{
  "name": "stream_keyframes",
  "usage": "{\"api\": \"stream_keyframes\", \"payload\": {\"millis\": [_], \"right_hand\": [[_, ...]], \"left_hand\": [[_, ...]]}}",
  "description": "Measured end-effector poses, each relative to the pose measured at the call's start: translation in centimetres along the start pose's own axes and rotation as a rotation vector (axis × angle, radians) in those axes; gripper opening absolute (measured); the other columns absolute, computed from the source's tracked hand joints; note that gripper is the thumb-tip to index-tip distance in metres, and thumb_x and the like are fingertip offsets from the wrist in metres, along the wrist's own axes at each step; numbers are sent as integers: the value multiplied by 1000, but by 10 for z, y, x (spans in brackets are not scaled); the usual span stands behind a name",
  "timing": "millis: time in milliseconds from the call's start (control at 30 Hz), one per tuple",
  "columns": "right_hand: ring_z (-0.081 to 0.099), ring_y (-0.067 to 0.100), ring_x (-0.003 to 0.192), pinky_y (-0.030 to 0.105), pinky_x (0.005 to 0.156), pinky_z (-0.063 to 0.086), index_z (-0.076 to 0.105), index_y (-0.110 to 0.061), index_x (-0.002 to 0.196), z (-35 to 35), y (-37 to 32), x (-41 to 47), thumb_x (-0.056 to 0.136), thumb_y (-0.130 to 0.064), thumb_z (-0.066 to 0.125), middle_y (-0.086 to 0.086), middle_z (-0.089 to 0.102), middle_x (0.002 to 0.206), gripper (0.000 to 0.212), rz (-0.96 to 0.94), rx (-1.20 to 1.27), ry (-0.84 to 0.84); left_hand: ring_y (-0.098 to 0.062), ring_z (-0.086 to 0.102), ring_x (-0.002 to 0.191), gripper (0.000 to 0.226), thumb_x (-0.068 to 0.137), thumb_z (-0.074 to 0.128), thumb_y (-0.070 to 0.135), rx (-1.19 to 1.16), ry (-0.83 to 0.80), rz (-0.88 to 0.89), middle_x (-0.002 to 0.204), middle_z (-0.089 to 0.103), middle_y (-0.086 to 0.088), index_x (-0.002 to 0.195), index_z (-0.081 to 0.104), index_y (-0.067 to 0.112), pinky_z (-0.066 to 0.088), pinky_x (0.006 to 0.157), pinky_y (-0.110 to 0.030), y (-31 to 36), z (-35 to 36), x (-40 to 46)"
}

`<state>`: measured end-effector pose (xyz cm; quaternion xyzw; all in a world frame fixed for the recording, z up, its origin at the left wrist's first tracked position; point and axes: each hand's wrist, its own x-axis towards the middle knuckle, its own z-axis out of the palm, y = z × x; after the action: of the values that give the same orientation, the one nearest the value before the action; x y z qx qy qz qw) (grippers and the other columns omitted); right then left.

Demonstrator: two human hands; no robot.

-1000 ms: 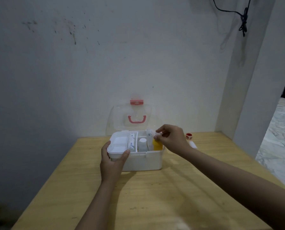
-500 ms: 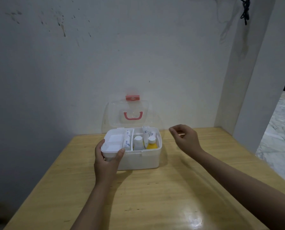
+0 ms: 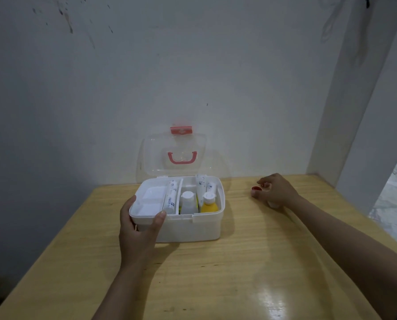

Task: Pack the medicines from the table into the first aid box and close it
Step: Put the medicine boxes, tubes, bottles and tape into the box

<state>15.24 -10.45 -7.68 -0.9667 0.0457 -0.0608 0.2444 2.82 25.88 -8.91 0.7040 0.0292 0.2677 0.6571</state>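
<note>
The white first aid box point(image 3: 192, 229) stands open on the wooden table point(image 3: 216, 273), its clear lid point(image 3: 174, 155) with a pink handle raised against the wall. Inside are a white tube point(image 3: 171, 197), a white bottle point(image 3: 188, 202), a yellow bottle point(image 3: 209, 205) and more tubes point(image 3: 202, 183) behind it. My left hand point(image 3: 139, 227) grips the box's front left corner. My right hand point(image 3: 273, 190) rests on the table right of the box, fingers closing around a small white bottle with a red cap point(image 3: 256, 188).
The table sits in a corner, with a white wall behind and a white pillar point(image 3: 354, 112) at the right. The table's right edge drops to a marble floor point(image 3: 396, 199).
My right hand has left the box, moved right and come down onto the red-capped bottle on the table. My left hand has stayed on the box. The camera has tilted down.
</note>
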Motion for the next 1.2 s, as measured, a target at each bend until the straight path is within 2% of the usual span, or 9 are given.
{"api": "stream_keyframes", "payload": {"millis": [167, 300, 400, 500, 567, 733, 967, 1100, 1200], "right_hand": [[58, 20, 98, 26, 77, 40, 69, -13, 105, 2, -7, -4, 73, -43, 75, 7, 53, 109, 45, -92, 5, 58], [60, 21, 87, 30, 74, 49, 72, -9, 93, 4, -7, -6, 72, -40, 76, 7, 58, 95, 38, -134, -5, 85], [59, 18, 84, 26, 70, 46, 73, -10, 91, 2, -12, -7, 72, -40, 75, 3, 56, 89, 35, -133, -12, 80], [61, 16, 81, 21, 64, 43, 72, -7, 91, -2, -17, -6, 73, -36, 77, -1, 63, 80, 34, -107, 24, 32], [61, 14, 82, 21, 66, 43, 72, -9, 92, -2, -17, -3, 71, -38, 78, 2, 70, 86, 36, -88, 41, 9], [57, 12, 85, 24, 69, 40, 73, -12, 91, -4, -17, -4, 70, -41, 78, -2, 64, 83, 36, -57, 45, 4], [61, 17, 93, 26, 78, 47, 72, -10, 100, -2, -14, -9, 71, -28, 79, 6, 71, 100, 34, -76, 104, 33], [64, 19, 92, 30, 78, 51, 73, -10, 94, -9, -21, -16, 71, -24, 78, 4, 71, 94, 27, -122, 152, 72], [62, 11, 82, 23, 74, 48, 72, -9, 98, -24, -37, -28, 74, -22, 77, -1, 66, 89, 28, -210, 165, 114]], "left_hand": [[-14, 51, 114, 90, 51, 71, 57, 14, -1, 10, 129, 49, 6, 132, 41, 31, 45, 70, -9, 2, 1, 0], [-14, 53, 112, 80, 56, 74, 46, 13, 20, -4, 124, 52, 7, 129, 43, 33, 45, 77, -18, 3, 2, -1], [-14, 54, 111, 83, 52, 74, 52, 10, 26, -14, 125, 52, 7, 128, 44, 35, 47, 81, -25, 3, 2, -1], [-18, 53, 114, 71, 67, 82, 30, 8, 35, -9, 126, 52, 5, 127, 44, 35, 47, 84, -28, 2, 2, 0], [-18, 54, 112, 67, 72, 79, 20, 11, 35, -5, 125, 52, 5, 127, 44, 34, 46, 81, -25, 1, 2, 0], [-16, 53, 110, 67, 72, 79, 20, 10, 38, -14, 124, 52, 6, 129, 44, 34, 45, 78, -24, 0, 2, 0], [-16, 52, 110, 67, 72, 79, 22, 25, 41, -8, 124, 52, 6, 128, 44, 35, 47, 84, -30, 0, 2, 0], [-17, 52, 110, 68, 72, 79, 23, 26, 39, -5, 124, 51, 5, 128, 44, 34, 47, 83, -29, -1, 2, 1], [-15, 51, 111, 74, 67, 82, 30, 30, 31, 3, 126, 50, 5, 130, 43, 32, 45, 78, -23, 0, 1, 1]]}}
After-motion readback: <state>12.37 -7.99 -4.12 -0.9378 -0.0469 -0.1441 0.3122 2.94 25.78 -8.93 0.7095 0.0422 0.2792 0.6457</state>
